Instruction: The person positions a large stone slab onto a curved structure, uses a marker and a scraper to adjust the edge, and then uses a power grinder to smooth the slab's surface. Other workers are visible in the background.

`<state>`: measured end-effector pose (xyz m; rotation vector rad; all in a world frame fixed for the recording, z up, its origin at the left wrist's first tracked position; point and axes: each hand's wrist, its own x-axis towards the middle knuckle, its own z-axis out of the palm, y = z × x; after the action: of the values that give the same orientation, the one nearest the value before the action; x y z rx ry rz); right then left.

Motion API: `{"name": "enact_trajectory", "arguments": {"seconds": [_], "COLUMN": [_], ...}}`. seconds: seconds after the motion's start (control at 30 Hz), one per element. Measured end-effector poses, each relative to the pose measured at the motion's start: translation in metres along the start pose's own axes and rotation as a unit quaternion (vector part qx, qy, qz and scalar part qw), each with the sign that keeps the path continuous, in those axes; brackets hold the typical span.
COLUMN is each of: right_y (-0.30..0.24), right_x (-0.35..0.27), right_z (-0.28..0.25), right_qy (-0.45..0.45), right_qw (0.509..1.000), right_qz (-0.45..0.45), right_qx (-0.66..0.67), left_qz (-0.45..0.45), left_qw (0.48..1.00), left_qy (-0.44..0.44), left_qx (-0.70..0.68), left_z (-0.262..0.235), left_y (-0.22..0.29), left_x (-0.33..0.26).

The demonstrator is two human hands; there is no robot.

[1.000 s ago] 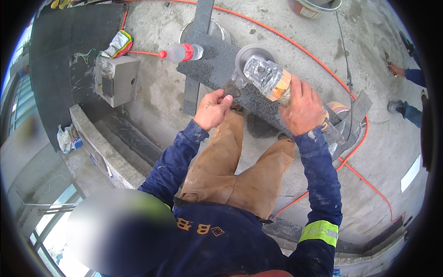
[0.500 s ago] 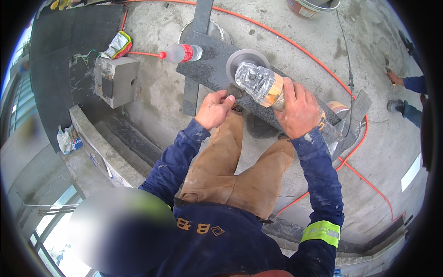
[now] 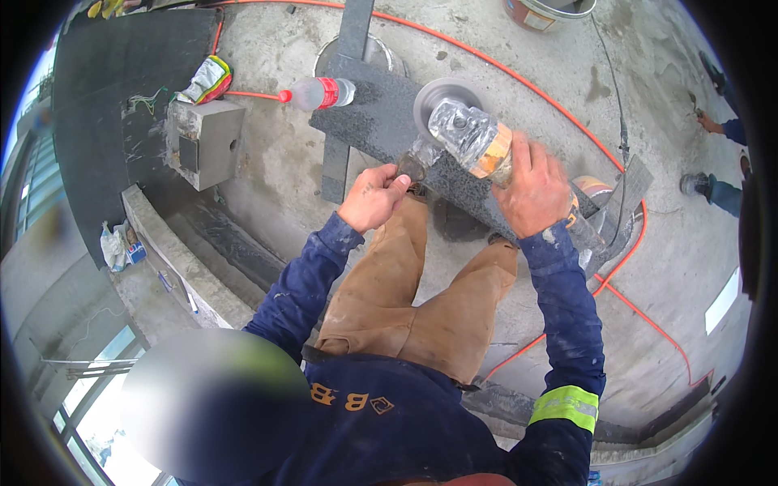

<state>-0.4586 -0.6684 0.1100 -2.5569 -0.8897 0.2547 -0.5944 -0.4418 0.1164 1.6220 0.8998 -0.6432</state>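
My right hand [image 3: 533, 182] is closed around the body of an angle grinder [image 3: 470, 134], its head silvery and scuffed with an orange-brown band behind it. A round grey disc [image 3: 433, 91] shows beyond the head, above a dark stone slab [image 3: 365, 113]. My left hand [image 3: 374, 198] pinches a short, dark, round-ended piece [image 3: 412, 167] between thumb and fingers. A paler neck links that piece toward the grinder head; whether it is fixed there I cannot tell. On the slab's left end lies a clear plastic bottle [image 3: 312, 94] with a red cap and label.
Under the slab is a white bucket [image 3: 389, 58]; another bucket [image 3: 541, 18] stands farther off. An orange hose [image 3: 519, 74] curves behind the slab and down the right. A concrete block [image 3: 215, 142] is at left. Another person's hand [image 3: 709, 123] shows at far right.
The grinder and my right hand have shifted slightly right, opening more distance from my left hand. The pale neck beyond the dark piece now shows. The other person's hand has moved slightly.
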Motion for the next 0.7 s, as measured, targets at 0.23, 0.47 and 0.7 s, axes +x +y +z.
{"name": "enact_trajectory", "arguments": {"seconds": [0.23,0.47,0.7], "right_y": [0.0025,0.0039,0.0065], "right_x": [-0.0033,-0.0049,-0.0016], "right_z": [0.0001,-0.0018,-0.004], "right_qy": [0.012,0.0,0.002], "right_qw": [1.0,1.0,1.0], "right_qz": [0.003,0.008,0.018], "right_qx": [-0.003,0.002,-0.006], "left_qz": [0.018,0.036,0.054], "left_qw": [1.0,0.999,0.995], "left_qy": [-0.012,0.006,0.01], "left_qx": [-0.013,0.03,0.08], "left_z": [-0.0032,-0.0013,-0.0034], "left_y": [-0.0071,-0.0092,-0.002], "left_x": [-0.0013,-0.003,-0.0059]}}
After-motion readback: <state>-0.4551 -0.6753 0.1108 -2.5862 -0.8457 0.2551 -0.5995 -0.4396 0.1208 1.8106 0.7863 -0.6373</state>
